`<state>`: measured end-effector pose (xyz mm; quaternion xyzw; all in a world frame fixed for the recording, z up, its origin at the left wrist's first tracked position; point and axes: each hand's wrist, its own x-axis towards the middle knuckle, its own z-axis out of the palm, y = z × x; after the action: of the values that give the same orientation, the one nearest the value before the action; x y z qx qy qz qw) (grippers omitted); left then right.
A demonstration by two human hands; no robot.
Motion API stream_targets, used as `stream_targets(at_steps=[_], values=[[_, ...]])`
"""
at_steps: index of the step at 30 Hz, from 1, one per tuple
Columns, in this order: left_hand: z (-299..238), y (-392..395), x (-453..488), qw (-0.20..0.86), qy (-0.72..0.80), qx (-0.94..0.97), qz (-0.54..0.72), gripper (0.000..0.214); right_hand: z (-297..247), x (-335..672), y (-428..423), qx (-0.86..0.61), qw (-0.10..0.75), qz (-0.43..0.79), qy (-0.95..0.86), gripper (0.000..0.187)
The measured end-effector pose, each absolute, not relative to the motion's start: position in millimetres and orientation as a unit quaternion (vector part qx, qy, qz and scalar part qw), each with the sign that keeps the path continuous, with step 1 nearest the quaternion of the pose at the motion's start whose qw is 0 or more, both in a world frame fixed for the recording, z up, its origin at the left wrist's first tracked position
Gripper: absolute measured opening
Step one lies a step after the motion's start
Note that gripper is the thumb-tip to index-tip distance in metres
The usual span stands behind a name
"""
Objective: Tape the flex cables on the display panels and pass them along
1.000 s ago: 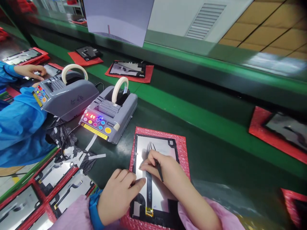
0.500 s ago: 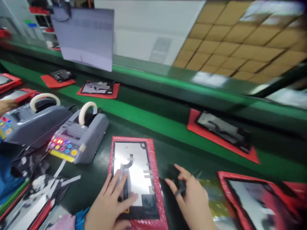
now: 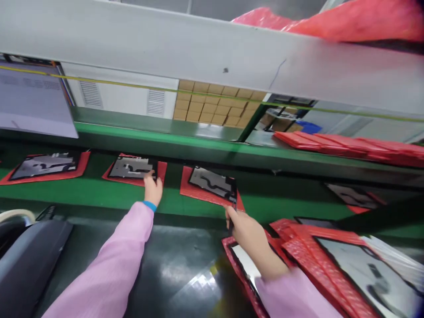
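My left hand (image 3: 153, 191) reaches over the right end of a flat screen panel (image 3: 132, 168), which lies on a red bubble-wrap bag (image 3: 162, 173) on the green strip. Its thumb and fingers are apart at the panel's edge; whether they touch it I cannot tell. My right hand (image 3: 245, 227) is closed, fingers curled, just below the corner of another screen panel (image 3: 212, 182) on a red bag (image 3: 189, 187). Something dark and slim shows at its fingers, too unclear to name. Under my right forearm lies a red-bordered panel (image 3: 245, 260), partly hidden.
At right, red bubble bags (image 3: 311, 251) are piled with a panel (image 3: 371, 269) on top. Another bagged panel (image 3: 49, 165) lies left on the green strip. A grey tape dispenser (image 3: 33, 260) stands lower left. More red bags (image 3: 347, 145) sit on the ledge behind.
The view has swung right and up. My left hand has left the panel on the dark bench and reached forward to the green strip. My right hand has moved forward too.
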<state>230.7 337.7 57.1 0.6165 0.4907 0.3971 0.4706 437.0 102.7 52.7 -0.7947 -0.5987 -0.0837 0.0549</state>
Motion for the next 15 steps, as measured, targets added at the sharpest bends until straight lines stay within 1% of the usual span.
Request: stream_targets(at_steps=[1,4,7,10,15], values=[[54.4,323.7,238.8,0.519,0.467,0.602,0.387,0.035,53.4,459.7,118.6,-0.799,0.043,-0.085,-0.594,0.017],[37.0,266.5,255.0,0.671,0.396,0.544,0.31,0.031,47.8,507.0,154.4,-0.804,0.005,-0.067,-0.591,0.032],[19.8,221.9,266.6,0.789,0.354,0.45,0.224,0.032,44.4,514.1,170.7,-0.804,-0.019,-0.042,-0.593,0.035],[16.2,208.2,280.2,0.851,0.337,0.347,0.206,0.033,49.5,489.3,170.6,-0.798,-0.014,-0.031,-0.601,0.034],[32.1,209.3,307.5,0.877,0.321,0.211,0.289,0.035,63.9,421.5,140.6,-0.778,0.033,-0.02,-0.627,0.027]])
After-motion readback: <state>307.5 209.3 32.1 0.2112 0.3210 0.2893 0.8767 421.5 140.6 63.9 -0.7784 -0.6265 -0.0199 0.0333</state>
